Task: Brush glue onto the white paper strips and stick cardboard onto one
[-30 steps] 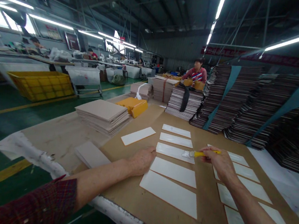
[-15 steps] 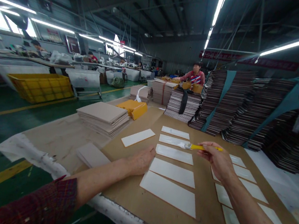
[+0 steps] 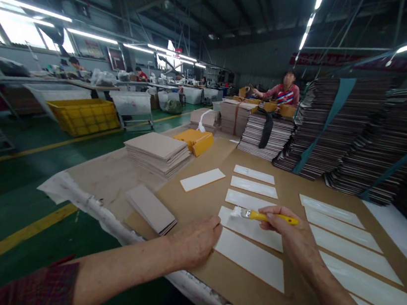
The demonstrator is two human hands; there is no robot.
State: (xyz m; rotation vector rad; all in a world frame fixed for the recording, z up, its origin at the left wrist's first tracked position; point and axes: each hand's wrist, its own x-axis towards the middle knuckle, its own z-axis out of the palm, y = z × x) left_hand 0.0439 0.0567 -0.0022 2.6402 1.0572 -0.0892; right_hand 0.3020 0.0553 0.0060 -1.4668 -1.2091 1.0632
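My right hand (image 3: 283,228) is closed around the yellow handle of a paintbrush (image 3: 266,216). White, wet-looking stuff covers the bristles, which touch the left part of a white panel (image 3: 253,229). At that panel's left edge is my left hand (image 3: 195,241), its fingers curled together with the tips against the edge; the thumb is hidden. Nearer me lies a wider white panel (image 3: 251,259). Beyond the brush are several narrower ones, such as a white strip (image 3: 253,186), some with glossy streaks. A second column of white panels (image 3: 349,239) lies right of my right hand.
A separate white strip (image 3: 202,180) lies left of the column. Grey boards (image 3: 157,149), a small board stack (image 3: 151,209) and a yellow bundle (image 3: 195,141) are on the left. Tall dark stacks (image 3: 342,126) line the back. A co-worker (image 3: 286,93) stands beyond the table.
The brush in my right hand has moved nearer me, from a farther strip to a wider panel. My left hand has also come nearer along the panels' left edges. The view has turned slightly.
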